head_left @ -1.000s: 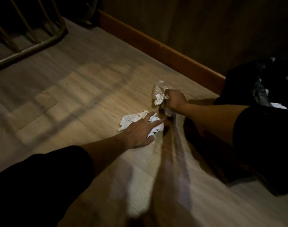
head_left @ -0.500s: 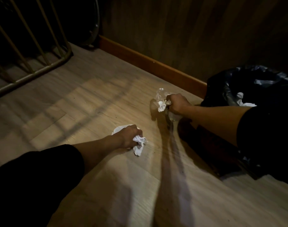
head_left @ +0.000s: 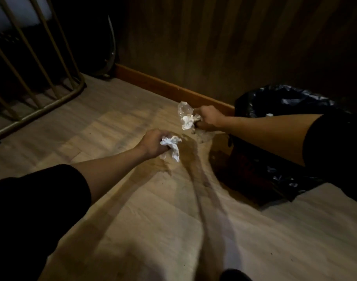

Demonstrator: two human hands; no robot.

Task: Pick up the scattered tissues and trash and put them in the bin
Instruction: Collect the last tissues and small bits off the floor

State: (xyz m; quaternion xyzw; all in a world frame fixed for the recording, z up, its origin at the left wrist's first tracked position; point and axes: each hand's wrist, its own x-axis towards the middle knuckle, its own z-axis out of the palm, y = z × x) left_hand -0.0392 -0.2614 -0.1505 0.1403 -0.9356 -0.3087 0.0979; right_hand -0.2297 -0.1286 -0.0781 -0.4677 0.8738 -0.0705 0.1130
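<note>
My left hand [head_left: 153,144] is closed around a crumpled white tissue [head_left: 172,146] that hangs from the fist, held above the wooden floor. My right hand [head_left: 209,118] is clenched on a bundle of clear plastic wrap and white tissue [head_left: 185,116], which sticks out to its left. The bin [head_left: 283,102], lined with a black bag, stands at the right against the wall, just beyond my right forearm. Some pale trash shows inside it.
A metal rail frame [head_left: 37,82] stands on the floor at the far left. An orange-brown skirting board [head_left: 165,88] runs along the dark panelled wall. A dark rounded object [head_left: 110,53] leans in the corner. The light wooden floor [head_left: 153,209] stretches toward me.
My left hand closed on the tissue that lay on the floor and lifted it to the right. The view rose, bringing the bin more fully into sight.
</note>
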